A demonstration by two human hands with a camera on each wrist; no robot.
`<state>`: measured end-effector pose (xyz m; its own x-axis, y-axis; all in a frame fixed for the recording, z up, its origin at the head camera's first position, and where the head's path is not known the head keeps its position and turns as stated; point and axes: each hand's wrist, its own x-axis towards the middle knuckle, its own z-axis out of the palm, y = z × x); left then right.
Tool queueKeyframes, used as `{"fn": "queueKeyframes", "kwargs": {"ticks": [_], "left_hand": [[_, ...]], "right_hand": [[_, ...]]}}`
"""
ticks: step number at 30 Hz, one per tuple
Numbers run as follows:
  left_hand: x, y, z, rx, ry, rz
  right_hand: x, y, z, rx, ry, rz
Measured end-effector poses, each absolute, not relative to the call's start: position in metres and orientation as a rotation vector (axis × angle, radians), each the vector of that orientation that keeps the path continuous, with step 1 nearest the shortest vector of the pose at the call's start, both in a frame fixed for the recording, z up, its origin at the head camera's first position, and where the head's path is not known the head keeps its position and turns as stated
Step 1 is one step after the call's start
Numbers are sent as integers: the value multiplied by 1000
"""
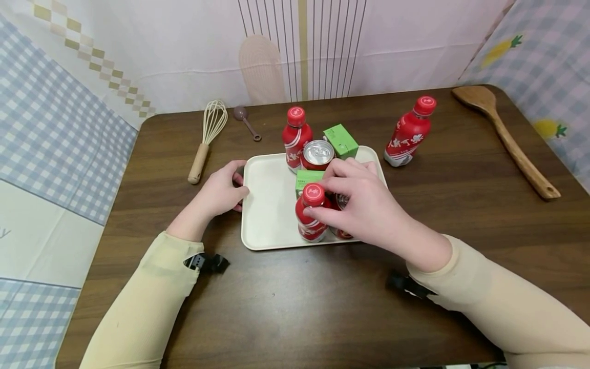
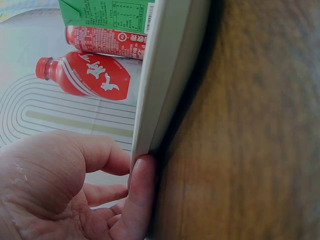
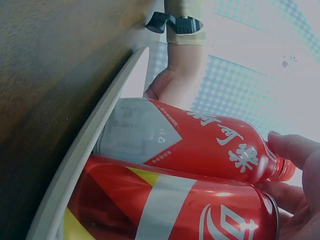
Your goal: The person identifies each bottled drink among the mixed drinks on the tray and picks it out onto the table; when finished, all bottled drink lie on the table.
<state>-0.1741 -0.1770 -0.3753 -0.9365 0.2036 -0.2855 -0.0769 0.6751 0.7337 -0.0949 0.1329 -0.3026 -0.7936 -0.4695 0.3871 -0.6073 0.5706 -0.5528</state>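
Observation:
My left hand (image 1: 220, 190) pinches the left rim of a cream tray (image 1: 267, 210), as the left wrist view also shows. With thumb and fingers, my right hand (image 1: 369, 200) holds a red drink bottle (image 1: 311, 225) near its neck; the bottle is upright at the tray's front. Beside it, partly under the hand, stands a red can (image 3: 165, 200). Behind are a green carton (image 1: 309, 178), another can (image 1: 318, 152), a second green carton (image 1: 341, 141) and a second red bottle (image 1: 296, 138). The right hand covers part of the tray's right side.
Right of the tray stands another red bottle (image 1: 408, 133), with a wooden spatula (image 1: 504, 136) farther right. A whisk (image 1: 206, 141) and a small brown measuring spoon (image 1: 247, 123) lie at the back left. Patterned cloth (image 1: 193, 51) hangs behind the wooden table (image 1: 286, 312).

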Motion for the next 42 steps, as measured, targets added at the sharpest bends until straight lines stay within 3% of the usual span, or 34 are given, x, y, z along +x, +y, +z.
{"fn": "queueKeyframes", "kwargs": {"ticks": [24, 42], "left_hand": [[-175, -176, -376, 96, 2553, 1139], [-174, -176, -377, 116, 2579, 1137]], "right_hand": [[-79, 140, -284, 973, -2532, 1227], [-75, 144, -271, 765, -2688, 1693]]}}
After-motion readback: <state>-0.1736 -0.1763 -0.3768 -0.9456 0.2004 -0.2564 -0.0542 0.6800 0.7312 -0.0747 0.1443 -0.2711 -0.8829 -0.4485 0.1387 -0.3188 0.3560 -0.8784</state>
